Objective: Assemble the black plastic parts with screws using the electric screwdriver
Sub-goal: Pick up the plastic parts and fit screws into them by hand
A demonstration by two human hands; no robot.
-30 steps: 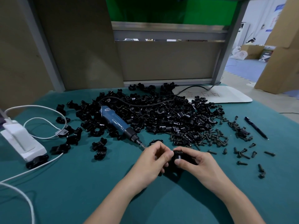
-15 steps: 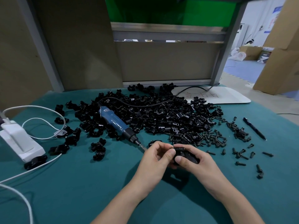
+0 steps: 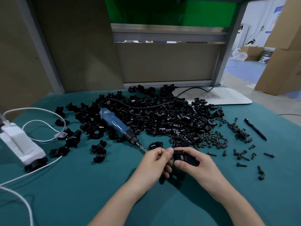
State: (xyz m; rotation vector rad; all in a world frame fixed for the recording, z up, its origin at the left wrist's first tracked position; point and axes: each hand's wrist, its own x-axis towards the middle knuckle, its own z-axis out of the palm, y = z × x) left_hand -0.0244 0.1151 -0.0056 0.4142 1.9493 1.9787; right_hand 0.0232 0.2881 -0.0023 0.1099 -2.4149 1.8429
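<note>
Teal cloth-covered table [image 3: 81, 193], grey partition behind. Far left of the hands: white charger block [image 3: 19, 144] with white cable [image 3: 40, 111]. Electric screwdriver [image 3: 117, 126] lay ahead-left of the left hand, bit tip just beside its knuckles. Left hand [image 3: 154, 165]: fingers curled, thumb and forefinger pinched at the left end of the black part [image 3: 184, 158]. Right hand [image 3: 200, 167]: fingers and thumb wrapped round the same part, held just above the cloth. Pile of black parts [image 3: 171, 118] beyond both hands. Loose screws [image 3: 241, 155] and a pen [image 3: 255, 129] to the right.
</note>
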